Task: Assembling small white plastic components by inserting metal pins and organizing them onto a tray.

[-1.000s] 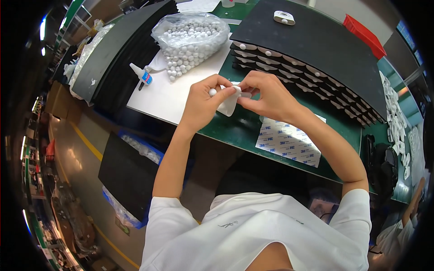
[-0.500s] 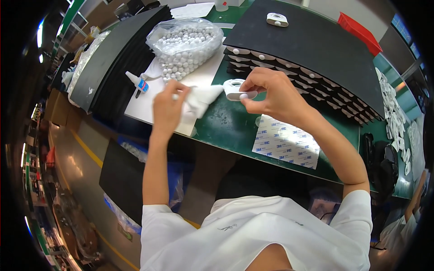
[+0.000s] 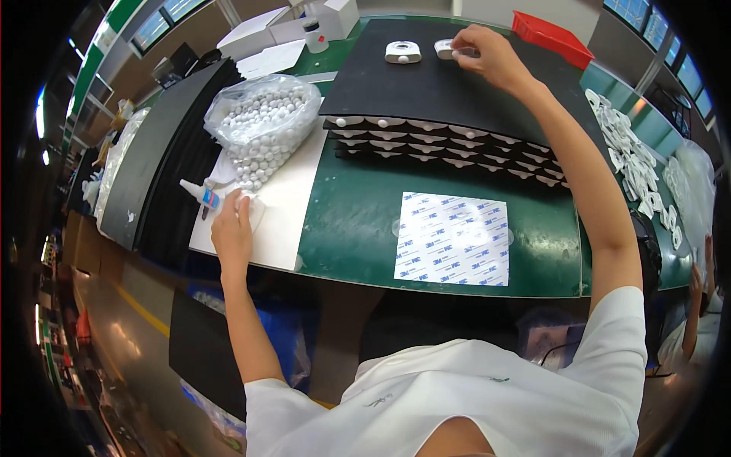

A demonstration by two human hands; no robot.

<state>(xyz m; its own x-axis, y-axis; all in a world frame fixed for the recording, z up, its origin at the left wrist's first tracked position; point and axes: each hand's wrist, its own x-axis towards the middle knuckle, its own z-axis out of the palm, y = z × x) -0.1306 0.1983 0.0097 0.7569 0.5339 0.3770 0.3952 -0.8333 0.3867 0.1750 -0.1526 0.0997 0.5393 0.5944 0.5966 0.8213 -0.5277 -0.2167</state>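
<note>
My right hand point(image 3: 491, 59) reaches far over the top black sheet point(image 3: 426, 87). Its fingers are closed on a small white plastic part point(image 3: 445, 49), which sits at or just above the sheet. To the left of it, another white part point(image 3: 403, 52), with a round opening and a white ball at its front, rests on the same sheet. My left hand point(image 3: 231, 232) is low over the white board point(image 3: 285, 236), pinching a crumpled white cloth point(image 3: 259, 212) partly hidden by the fingers. Close by lies a small glue bottle point(image 3: 202, 195) with a white nozzle.
A clear bag of white balls point(image 3: 263, 126) stands on the board. Layered black sheets holding white parts point(image 3: 426, 139) form the stack. Patterned backing paper point(image 3: 453, 240) lies on the green table point(image 3: 343, 221). A red tray point(image 3: 552, 38) and loose white parts point(image 3: 632, 156) are at right.
My right hand has carried the white part away from the near table up onto the black stack. My left hand has drawn the cloth left, toward the glue bottle. The view has shifted.
</note>
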